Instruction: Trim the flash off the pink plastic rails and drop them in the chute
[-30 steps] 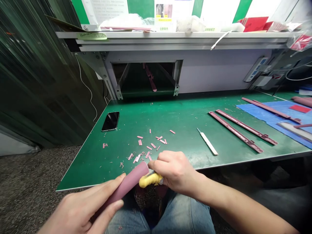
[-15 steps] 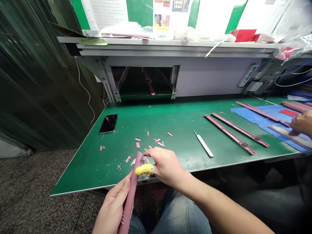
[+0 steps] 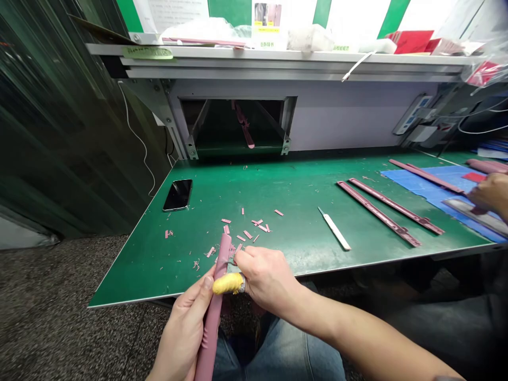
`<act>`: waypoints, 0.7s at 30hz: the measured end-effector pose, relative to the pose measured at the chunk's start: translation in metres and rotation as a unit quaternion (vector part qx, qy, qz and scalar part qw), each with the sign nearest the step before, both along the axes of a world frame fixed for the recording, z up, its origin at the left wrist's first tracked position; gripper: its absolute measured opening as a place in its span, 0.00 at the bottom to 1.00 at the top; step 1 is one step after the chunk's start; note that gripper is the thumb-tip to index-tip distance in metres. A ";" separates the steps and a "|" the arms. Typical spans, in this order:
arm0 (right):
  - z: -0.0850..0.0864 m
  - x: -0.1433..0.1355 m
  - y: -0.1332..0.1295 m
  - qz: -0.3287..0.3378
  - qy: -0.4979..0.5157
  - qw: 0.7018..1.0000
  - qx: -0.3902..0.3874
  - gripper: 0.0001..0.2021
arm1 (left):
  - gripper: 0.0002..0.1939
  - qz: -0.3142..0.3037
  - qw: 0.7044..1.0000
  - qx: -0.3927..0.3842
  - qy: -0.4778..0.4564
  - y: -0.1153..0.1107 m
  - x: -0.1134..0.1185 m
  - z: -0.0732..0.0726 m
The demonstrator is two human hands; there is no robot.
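Note:
My left hand (image 3: pixel 188 323) is wrapped round a long pink plastic strip (image 3: pixel 211 330), which slants up and away from me over the table's front edge. Close to its far end, my right hand (image 3: pixel 264 275) is closed, with a yellow cover (image 3: pixel 228 284) on the thumb, which presses against the strip. A thin grey blade (image 3: pixel 230 262) shows between the right fingers and the strip's side; the rest of it is hidden in the fist. Pink offcuts (image 3: pixel 247 234) and curled shavings lie on the green table just beyond my hands.
A phone (image 3: pixel 178 194) lies at the table's left. To the right are a white-handled knife (image 3: pixel 336 232) and two pink strips (image 3: pixel 377 212). Another person's hand (image 3: pixel 490 193) works over a blue sheet (image 3: pixel 432 188). An opening at the back holds more pink pieces (image 3: pixel 245 129).
My right hand and its yellow-covered thumb have slid down the strip toward me. The view has shifted slightly. My left hand keeps its grip.

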State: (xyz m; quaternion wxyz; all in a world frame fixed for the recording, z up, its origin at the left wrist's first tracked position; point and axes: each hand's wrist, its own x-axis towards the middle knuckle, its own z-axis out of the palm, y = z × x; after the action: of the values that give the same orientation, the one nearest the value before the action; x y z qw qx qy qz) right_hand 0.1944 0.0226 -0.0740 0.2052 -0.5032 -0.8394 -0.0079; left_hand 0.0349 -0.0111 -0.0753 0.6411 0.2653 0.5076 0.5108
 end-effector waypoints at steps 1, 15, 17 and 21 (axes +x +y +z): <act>-0.001 -0.003 -0.004 0.010 0.003 1.000 0.000 0.10 | 0.16 -0.006 1.000 0.002 -0.012 0.002 0.000 0.001; -0.059 -0.033 -0.087 0.224 -0.020 0.973 -0.045 0.13 | 0.17 0.046 0.992 0.112 -0.035 0.074 -0.005 0.042; -0.072 -0.030 -0.092 0.243 0.013 0.969 -0.047 0.19 | 0.18 0.038 0.989 0.131 -0.049 0.080 -0.012 0.046; -0.050 -0.008 -0.052 0.164 0.217 0.958 -0.085 0.30 | 0.20 -0.022 0.991 0.122 -0.044 0.064 -0.016 0.038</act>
State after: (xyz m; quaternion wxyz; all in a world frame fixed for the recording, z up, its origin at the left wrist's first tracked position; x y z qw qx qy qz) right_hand 0.1862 -0.0295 -0.1243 0.3373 -0.3639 -0.8432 0.2069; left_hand 0.0187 0.0527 -0.0375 0.6365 0.3302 0.4069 0.5659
